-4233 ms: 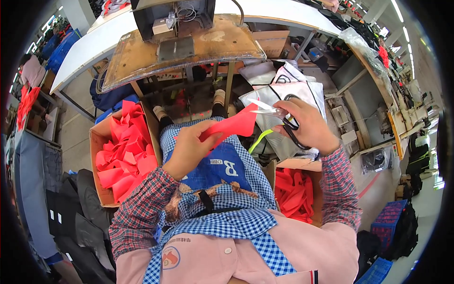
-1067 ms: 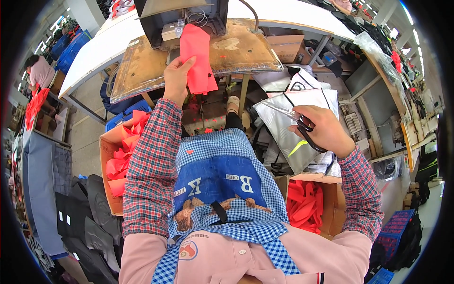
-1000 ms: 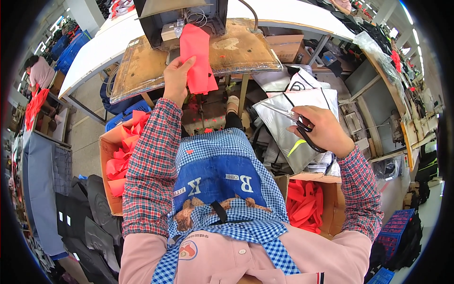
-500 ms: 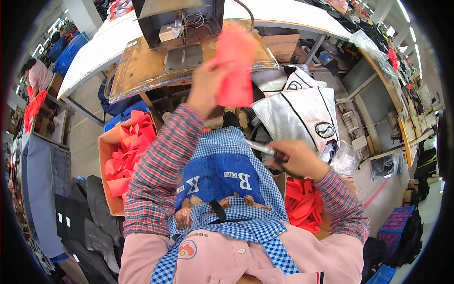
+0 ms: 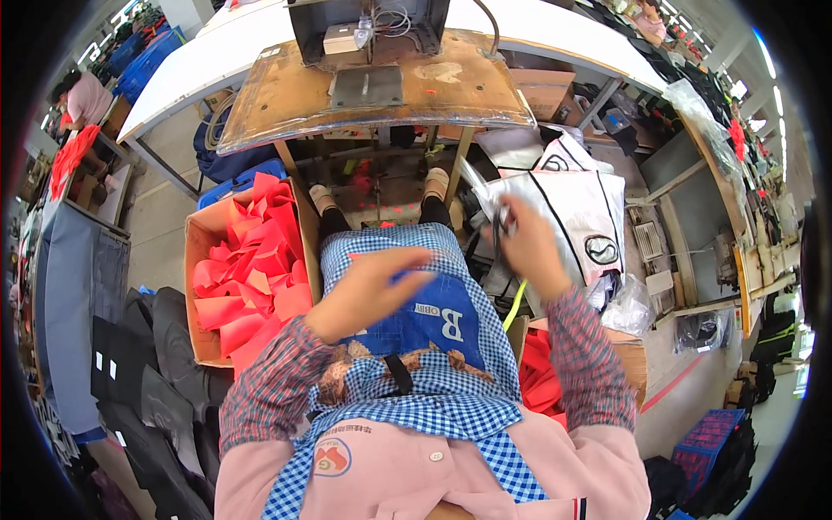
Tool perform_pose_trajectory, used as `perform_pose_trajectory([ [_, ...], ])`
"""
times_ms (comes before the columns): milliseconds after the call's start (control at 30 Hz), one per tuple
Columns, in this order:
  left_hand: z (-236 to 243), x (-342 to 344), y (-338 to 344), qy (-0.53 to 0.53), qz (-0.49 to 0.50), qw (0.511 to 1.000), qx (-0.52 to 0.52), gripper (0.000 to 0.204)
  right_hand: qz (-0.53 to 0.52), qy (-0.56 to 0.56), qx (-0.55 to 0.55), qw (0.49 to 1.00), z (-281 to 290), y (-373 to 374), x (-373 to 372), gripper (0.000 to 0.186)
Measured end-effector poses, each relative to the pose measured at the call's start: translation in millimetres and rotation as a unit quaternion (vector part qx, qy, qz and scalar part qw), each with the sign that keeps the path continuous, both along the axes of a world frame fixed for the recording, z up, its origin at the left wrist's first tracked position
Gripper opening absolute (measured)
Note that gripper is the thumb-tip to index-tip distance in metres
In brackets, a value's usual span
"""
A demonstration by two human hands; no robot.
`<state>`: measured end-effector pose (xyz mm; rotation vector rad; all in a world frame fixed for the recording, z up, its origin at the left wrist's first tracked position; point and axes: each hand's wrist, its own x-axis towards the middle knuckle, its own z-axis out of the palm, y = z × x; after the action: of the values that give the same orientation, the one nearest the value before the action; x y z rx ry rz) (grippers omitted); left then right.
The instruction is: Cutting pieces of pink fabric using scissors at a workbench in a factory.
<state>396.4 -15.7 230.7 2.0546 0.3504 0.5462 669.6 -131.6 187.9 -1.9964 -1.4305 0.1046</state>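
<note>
My left hand (image 5: 373, 293) hovers above my lap, over the blue checked apron (image 5: 425, 381). Its fingers are stretched out, a little blurred, with nothing seen between them. In my right hand (image 5: 533, 251) is a pair of scissors (image 5: 477, 182), blades pointing up and away toward the table. A carton (image 5: 205, 334) on my left is heaped with red fabric pieces (image 5: 251, 260). More red pieces (image 5: 539, 377) lie in a second carton (image 5: 628, 364), partly behind my right forearm.
Ahead stands a worn wooden table (image 5: 286, 95) with a dark machine housing (image 5: 312, 26) and a metal plate (image 5: 367, 87). Silvery-white bags (image 5: 563, 217) with black edging are piled at right. Dark panels (image 5: 165, 347) lie at left. A person (image 5: 87, 100) sits at far left.
The red fabric piece has left my left hand, which has come down toward my lap. My right hand has moved forward with the scissors, their blades now pointing more upward.
</note>
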Motion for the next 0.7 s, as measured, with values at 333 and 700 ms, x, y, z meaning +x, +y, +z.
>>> perform_pose_trajectory([
  [333, -99.6, -218.7, 20.5, 0.097, 0.418, 0.898, -0.1, 0.026, 0.181, -0.151, -0.246, 0.94, 88.6, 198.5, 82.5, 0.031],
  [700, -134.1, -255.2, 83.4, 0.151, 0.463, 0.872, 0.049, 0.046, 0.275, 0.133, -0.319, 0.897, 53.5, 92.9, -53.6, 0.061],
])
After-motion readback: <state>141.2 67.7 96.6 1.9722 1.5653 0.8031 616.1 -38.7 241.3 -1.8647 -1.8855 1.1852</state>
